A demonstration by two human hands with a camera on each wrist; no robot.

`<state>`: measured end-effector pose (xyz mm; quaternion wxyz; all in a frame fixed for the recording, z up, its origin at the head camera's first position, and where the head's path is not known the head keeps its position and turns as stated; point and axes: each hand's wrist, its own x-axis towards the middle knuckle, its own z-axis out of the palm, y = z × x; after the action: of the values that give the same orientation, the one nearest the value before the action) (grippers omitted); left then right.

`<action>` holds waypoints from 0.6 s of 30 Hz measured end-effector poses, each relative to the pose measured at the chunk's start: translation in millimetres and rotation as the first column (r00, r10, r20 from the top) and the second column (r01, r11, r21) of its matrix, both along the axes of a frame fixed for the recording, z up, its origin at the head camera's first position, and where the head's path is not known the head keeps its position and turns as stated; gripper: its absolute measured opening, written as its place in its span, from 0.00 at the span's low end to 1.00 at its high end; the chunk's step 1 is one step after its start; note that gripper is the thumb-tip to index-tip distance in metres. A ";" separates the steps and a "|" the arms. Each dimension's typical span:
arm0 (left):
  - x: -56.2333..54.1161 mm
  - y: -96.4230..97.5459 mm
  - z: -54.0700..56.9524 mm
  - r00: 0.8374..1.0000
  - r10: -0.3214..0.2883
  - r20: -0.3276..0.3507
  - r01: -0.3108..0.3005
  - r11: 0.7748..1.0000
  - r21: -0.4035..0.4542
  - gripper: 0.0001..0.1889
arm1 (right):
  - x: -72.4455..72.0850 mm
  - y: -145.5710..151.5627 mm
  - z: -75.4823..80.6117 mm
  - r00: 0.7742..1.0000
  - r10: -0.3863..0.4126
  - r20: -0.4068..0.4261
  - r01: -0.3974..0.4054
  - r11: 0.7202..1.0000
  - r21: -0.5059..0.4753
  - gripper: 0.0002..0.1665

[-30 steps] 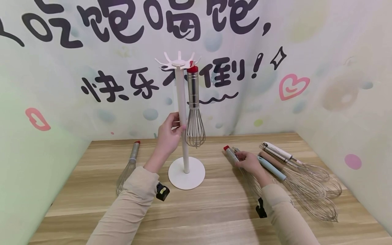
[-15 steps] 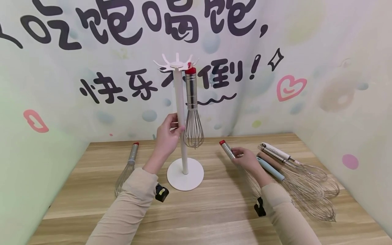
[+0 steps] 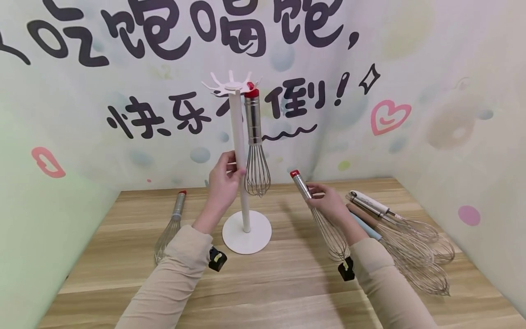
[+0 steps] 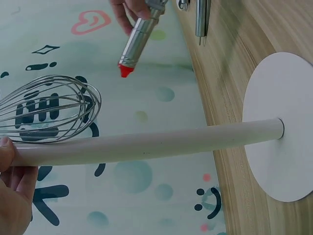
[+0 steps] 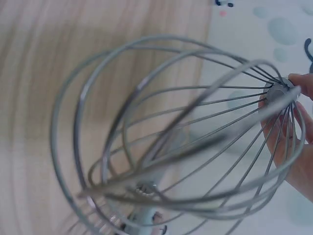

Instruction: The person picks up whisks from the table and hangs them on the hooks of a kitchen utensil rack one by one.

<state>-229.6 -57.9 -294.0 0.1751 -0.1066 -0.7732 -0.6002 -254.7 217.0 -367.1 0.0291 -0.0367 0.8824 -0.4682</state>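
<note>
My left hand (image 3: 225, 180) grips the white pole of a stand (image 3: 238, 137) around its middle, thumb on the near side. From a hook at the stand's top hangs a steel whisk with a red end (image 3: 255, 121), just right of the pole. My right hand (image 3: 327, 203) pinches a second red-ended whisk (image 3: 302, 186) by its metal handle, tilted and lifted off the table, wires towards my wrist. In the right wrist view that whisk's wire loops (image 5: 171, 127) fill most of the picture. The left wrist view shows its red end (image 4: 126, 71) pointing down.
Another red-ended whisk (image 3: 177, 210) lies at the table's left. On the right lie several whisks, among them one with a pale blue handle (image 3: 365, 225) and one with a white handle (image 3: 371, 201). The stand's round base (image 3: 246, 242) rests on the wooden table (image 3: 263, 292). A printed wall rises behind.
My right hand has raised its whisk from beside the other whisks, up and slightly left. The stand's top has leaned a little left, my left hand still holding the pole.
</note>
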 end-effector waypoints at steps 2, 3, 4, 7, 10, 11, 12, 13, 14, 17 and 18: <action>0.1 0.5 0.1 1.000 0.002 -0.006 -0.002 1.000 0.007 0.20 | 1.9 -1.7 7.1 1.000 0.010 -0.004 -0.010 1.000 -0.025 0.32; 0.2 0.7 0.0 1.000 0.005 -0.011 -0.005 1.000 0.008 0.20 | 3.1 -2.8 10.9 1.000 0.020 -0.006 -0.020 0.999 -0.042 0.32; 0.1 0.7 -0.3 1.000 0.010 -0.016 -0.010 1.000 0.010 0.20 | 4.1 -4.0 14.4 1.000 0.024 -0.008 -0.025 0.998 -0.057 0.32; -0.2 0.8 -1.3 0.999 0.023 -0.029 -0.023 1.000 0.020 0.20 | 6.7 -8.3 24.4 0.999 0.034 -0.013 -0.035 0.996 -0.086 0.32; -0.2 0.3 -2.0 0.999 0.029 -0.031 -0.027 0.999 0.035 0.20 | 9.2 -13.3 34.2 0.999 0.036 -0.026 -0.038 0.992 -0.119 0.32; 0.0 0.2 -2.1 0.999 0.029 -0.029 -0.028 0.999 0.039 0.20 | 9.5 -14.7 37.3 0.999 0.036 -0.035 -0.040 0.991 -0.129 0.32; 0.1 0.2 -2.2 0.999 0.030 -0.027 -0.029 0.999 0.040 0.20 | 10.0 -16.0 40.5 0.998 0.036 -0.045 -0.042 0.989 -0.142 0.33; 0.3 0.3 -2.1 0.999 0.031 -0.026 -0.030 0.999 0.041 0.20 | 10.1 -16.7 43.4 0.998 0.036 -0.054 -0.044 0.987 -0.154 0.33; 0.5 0.5 -2.1 0.999 0.033 -0.026 -0.032 0.999 0.042 0.20 | 10.1 -17.5 46.3 0.998 0.031 -0.057 -0.040 0.985 -0.167 0.33; 0.9 1.5 -2.0 0.999 0.037 -0.037 -0.035 0.998 0.049 0.20 | 8.4 -18.4 53.8 0.997 0.020 -0.070 -0.033 0.981 -0.193 0.33; 0.9 1.8 -2.0 0.998 0.039 -0.044 -0.037 0.998 0.050 0.19 | 7.7 -18.6 56.1 0.997 0.017 -0.073 -0.031 0.979 -0.202 0.33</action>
<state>-228.7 -56.1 -296.0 0.2065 -0.1012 -0.7558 -0.6131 -246.9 198.3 -311.1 -0.0005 -0.0668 0.8298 -0.5540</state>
